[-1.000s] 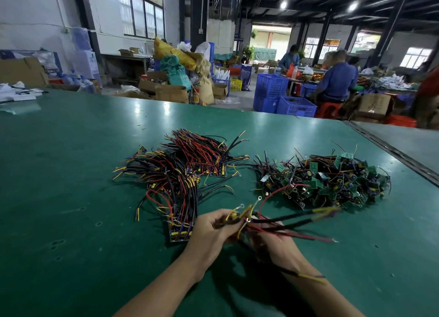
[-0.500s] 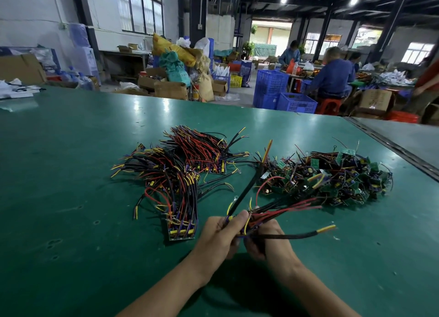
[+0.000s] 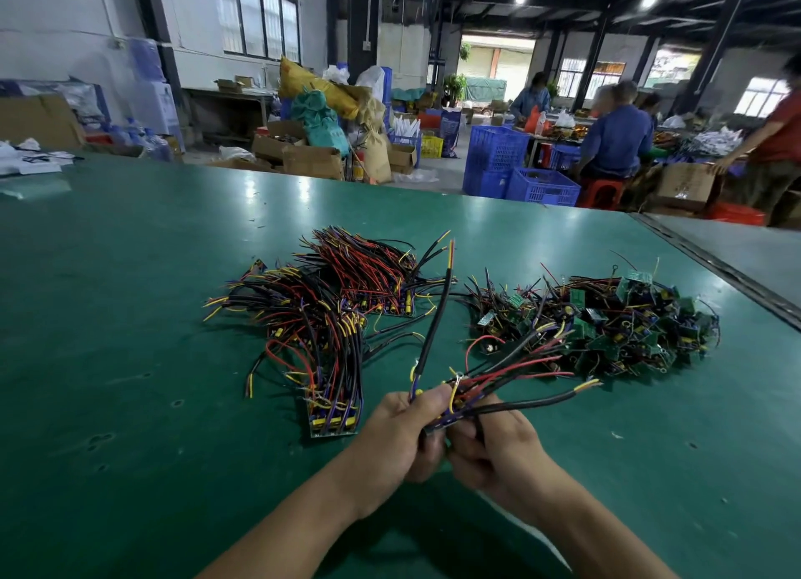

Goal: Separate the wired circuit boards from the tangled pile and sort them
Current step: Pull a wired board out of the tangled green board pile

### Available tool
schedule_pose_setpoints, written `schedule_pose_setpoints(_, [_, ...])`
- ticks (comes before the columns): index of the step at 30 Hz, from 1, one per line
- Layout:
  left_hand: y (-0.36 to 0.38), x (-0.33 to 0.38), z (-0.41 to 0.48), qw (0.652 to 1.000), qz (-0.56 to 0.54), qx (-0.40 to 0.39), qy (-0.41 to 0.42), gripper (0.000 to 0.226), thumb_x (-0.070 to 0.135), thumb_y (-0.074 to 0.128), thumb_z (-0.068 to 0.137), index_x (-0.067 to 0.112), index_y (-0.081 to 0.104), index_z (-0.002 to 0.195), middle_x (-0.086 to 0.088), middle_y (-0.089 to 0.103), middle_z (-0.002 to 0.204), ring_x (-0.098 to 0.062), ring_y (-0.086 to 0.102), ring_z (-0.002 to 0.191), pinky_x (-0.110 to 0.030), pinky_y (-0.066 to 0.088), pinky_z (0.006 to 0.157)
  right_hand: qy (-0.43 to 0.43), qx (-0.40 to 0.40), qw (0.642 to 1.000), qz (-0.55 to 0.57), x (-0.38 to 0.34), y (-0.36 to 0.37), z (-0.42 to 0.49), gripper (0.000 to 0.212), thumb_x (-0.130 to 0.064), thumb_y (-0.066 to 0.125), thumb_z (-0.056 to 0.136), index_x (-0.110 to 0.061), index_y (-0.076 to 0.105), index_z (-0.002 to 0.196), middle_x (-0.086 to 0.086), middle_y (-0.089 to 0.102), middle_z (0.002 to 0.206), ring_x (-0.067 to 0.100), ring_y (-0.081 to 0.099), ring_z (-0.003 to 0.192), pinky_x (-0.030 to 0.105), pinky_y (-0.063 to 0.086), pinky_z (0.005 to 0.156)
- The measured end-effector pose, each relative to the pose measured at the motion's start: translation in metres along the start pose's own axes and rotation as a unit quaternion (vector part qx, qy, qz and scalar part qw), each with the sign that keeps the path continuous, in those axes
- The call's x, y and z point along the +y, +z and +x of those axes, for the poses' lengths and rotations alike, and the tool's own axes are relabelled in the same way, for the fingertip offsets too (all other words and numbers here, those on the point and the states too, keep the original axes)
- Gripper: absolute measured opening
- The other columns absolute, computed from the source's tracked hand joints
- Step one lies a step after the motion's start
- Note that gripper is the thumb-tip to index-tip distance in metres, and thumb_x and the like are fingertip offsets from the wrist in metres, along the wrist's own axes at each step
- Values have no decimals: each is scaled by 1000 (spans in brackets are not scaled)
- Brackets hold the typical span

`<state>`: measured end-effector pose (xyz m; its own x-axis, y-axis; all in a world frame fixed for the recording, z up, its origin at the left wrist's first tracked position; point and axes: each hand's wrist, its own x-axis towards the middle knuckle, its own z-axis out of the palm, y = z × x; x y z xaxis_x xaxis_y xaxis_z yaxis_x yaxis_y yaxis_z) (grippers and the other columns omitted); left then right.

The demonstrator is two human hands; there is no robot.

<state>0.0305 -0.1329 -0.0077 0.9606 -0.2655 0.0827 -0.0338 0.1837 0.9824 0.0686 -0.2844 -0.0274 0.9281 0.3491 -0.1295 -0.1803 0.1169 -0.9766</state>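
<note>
We hold one board (image 3: pixel 437 424) just above the counter (image 3: pixel 130 296), close to our body. Our left hand (image 3: pixel 403 437) has its fingers curled round the board's near end. Our right hand (image 3: pixel 494 448) grips the same piece from the other side. One black lead stands up and away, and the rest fan out to the right. Some red leads end right at the edge of the tangle (image 3: pixel 607 318), so we cannot say for sure that this board is fully free.

Left of our hands lie two sorted lots: a near stack (image 3: pixel 312 331) with its boards lined up at the front, and a far stack (image 3: pixel 368 275) just behind it. The tangle on the right is large and thick with green boards. We judge the sorting well begun, with perhaps half left to do, and the held board has yet to join a stack.
</note>
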Motion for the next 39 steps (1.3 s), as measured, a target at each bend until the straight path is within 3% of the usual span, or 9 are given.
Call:
schedule_pose_setpoints(6, [3,6,-1,998,36,41,-10,59,58,57,81,19,44,38,2,33,35,-15,24,33,-19,23,44,-7,-3,1000,-31,-15,9,-11,40,-12,35,98,-20,44,59,-6,28,47,9,23,37,21,13,46])
schedule_pose_setpoints(10, [2,10,-3,993,80,85,20,50,51,65,85,22,45,50,2,36,44,-13,29,38,-21,27,42,-60,-18,993,-97,-27,14,-18,34,-17,39,89,-14,33,56,-7,25,41,9,20,35,15,18,38])
schedule_pose_setpoints(13, [1,11,-2,995,-20,93,-1,32,37,75,68,9,64,76,-1,59,61,-13,53,52,-22,45,48,-50,10,990,-128,-28,11,-17,55,2,29,99,-15,35,47,-5,27,37,8,22,31,14,20,36])
schedule_pose_setpoints(17, [-4,9,3,979,-169,72,-89,18,16,79,54,10,76,70,-8,72,76,-11,66,61,-22,54,54,-55,4,984,-169,-28,11,-17,65,-6,32,102,-23,37,40,-6,29,39,8,22,35,17,22,39])
schedule_pose_setpoints(21, [-8,8,4,962,-244,57,-110,14,8,78,60,6,77,74,-11,72,76,-12,66,58,-22,55,53,-67,-19,984,-166,-30,15,-19,49,-15,40,86,-22,36,38,-4,28,37,12,22,35,17,21,41])
schedule_pose_setpoints(27, [-9,7,3,952,-285,35,-108,44,14,98,43,2,77,80,-13,73,79,-14,67,62,-24,56,54,-45,-27,996,-67,-30,18,-22,61,1,27,94,-22,39,39,-2,22,39,10,18,35,16,14,42])
schedule_pose_setpoints(30, [-7,10,2,944,-311,32,-109,35,12,95,46,3,77,76,-12,73,77,-14,68,62,-24,57,54,-23,-28,999,-10,-32,23,-23,48,-16,45,85,-23,39,38,-3,19,40,7,16,35,17,10,43])
schedule_pose_setpoints(35, [-4,14,4,923,-373,37,-87,50,10,100,28,1,75,70,-9,70,68,-13,67,55,-24,57,51,-36,-16,996,78,-37,28,-25,49,-39,43,89,-23,34,43,-2,16,43,8,15,37,21,10,45])
schedule_pose_setpoints(39, [-2,13,5,931,-351,54,-80,29,7,91,47,1,76,72,-9,68,66,-11,65,53,-23,56,50,-34,-15,994,101,-34,23,-19,49,-43,38,89,-19,35,46,0,17,43,9,15,37,20,14,41])
